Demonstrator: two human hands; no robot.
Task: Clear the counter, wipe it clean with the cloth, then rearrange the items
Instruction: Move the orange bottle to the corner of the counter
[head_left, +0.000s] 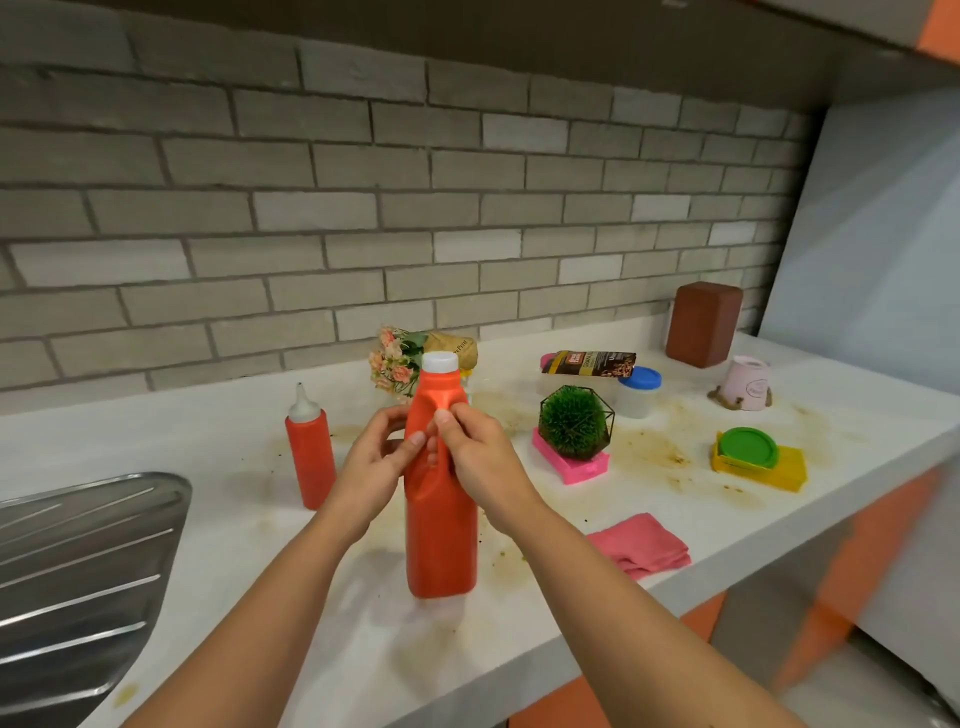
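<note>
A tall orange bottle with a white cap stands upright above the stained white counter. My left hand and my right hand both grip its narrow upper part from either side. A folded pink cloth lies near the counter's front edge, to the right of the bottle. Whether the bottle's base touches the counter I cannot tell.
A red squeeze bottle stands left of my hands, beside a metal sink drainboard. Behind are a flower bunch, a green plant ball on a pink sponge, a snack packet, a blue-lidded jar, a brown block, a pink cup, a green lid on a yellow sponge.
</note>
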